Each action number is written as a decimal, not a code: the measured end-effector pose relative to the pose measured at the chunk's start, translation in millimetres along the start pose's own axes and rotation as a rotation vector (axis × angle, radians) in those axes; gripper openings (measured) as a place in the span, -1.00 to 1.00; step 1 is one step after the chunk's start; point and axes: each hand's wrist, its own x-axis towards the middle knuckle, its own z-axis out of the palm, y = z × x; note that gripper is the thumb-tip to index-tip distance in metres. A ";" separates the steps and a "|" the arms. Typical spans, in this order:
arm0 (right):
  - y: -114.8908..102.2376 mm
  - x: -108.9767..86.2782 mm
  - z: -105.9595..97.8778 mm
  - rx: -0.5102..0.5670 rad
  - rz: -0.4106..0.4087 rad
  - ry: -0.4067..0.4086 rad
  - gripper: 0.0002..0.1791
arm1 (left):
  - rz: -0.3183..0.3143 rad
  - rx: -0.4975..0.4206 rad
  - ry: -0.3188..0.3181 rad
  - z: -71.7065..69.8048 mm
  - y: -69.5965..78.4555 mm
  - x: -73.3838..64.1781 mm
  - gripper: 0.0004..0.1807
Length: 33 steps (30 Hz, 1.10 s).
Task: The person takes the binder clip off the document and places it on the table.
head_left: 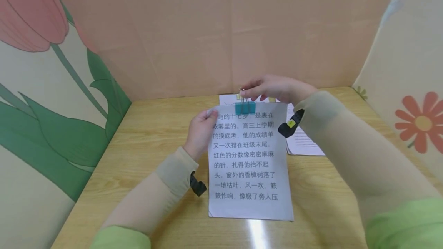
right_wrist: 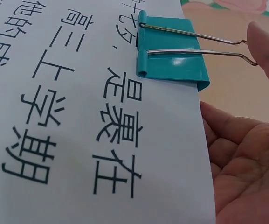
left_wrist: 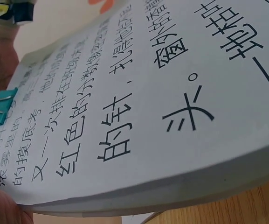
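A stack of printed paper (head_left: 247, 170) is held up over the table, tilted with its text facing me. A teal binder clip (head_left: 245, 108) sits on the middle of its top edge, with wire handles standing up. My left hand (head_left: 200, 131) grips the stack's upper left corner, the thumb in front. My right hand (head_left: 278, 87) pinches the clip's wire handles at the top. In the right wrist view, the thumb (right_wrist: 267, 53) lies at the ends of the handles, and the other fingers curl behind the paper, partly hidden.
Another set of printed sheets (head_left: 304, 143) lies on the wooden table (head_left: 155, 126) behind the held stack, with small yellow clips (head_left: 272, 99) at its top edge. A peach-coloured wall (head_left: 207, 30) stands at the back; flower-patterned panels (head_left: 422, 122) flank both sides.
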 end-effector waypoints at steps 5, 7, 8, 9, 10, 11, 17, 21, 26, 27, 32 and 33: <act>-1.5 0.9 1.1 0.012 0.008 -0.013 -0.30 | 0.008 -0.008 0.001 -0.1 -0.9 0.2 -0.70; -1.3 1.3 1.4 0.017 0.011 -0.015 -0.28 | 0.015 -0.005 -0.003 -0.3 -1.4 0.7 -0.70; -1.0 1.7 1.4 0.019 0.010 -0.015 -0.28 | 0.020 -0.007 -0.005 -0.3 -1.6 1.0 -0.70; -0.8 1.8 1.4 0.022 0.011 -0.014 -0.29 | 0.025 -0.008 -0.007 -0.2 -1.7 1.3 -0.70; -0.7 1.8 1.3 0.022 0.011 -0.012 -0.30 | 0.028 -0.005 -0.008 -0.2 -1.8 1.3 -0.70; -0.6 1.7 1.1 0.026 0.010 -0.009 -0.32 | 0.033 -0.003 -0.010 -0.2 -1.8 1.4 -0.70; 0.0 0.6 1.4 0.064 -0.011 0.012 -0.41 | 0.039 0.015 -0.025 -0.2 -0.4 -1.2 -0.70; 1.4 0.4 1.8 0.092 -0.018 0.031 -0.40 | 0.045 0.025 -0.029 0.5 1.0 -3.1 -0.69; 3.6 0.7 2.8 0.113 -0.023 0.048 -0.36 | 0.050 0.020 -0.027 0.9 0.9 -3.5 -0.69; 3.8 0.7 3.1 0.112 -0.022 0.053 -0.37 | 0.049 0.018 -0.026 0.9 1.0 -3.6 -0.69; 4.5 0.5 4.6 0.112 -0.016 0.077 -0.40 | 0.043 0.014 -0.022 0.7 1.6 -4.1 -0.70; 4.5 0.4 4.9 0.112 -0.016 0.080 -0.40 | 0.042 0.013 -0.022 0.7 1.5 -4.1 -0.70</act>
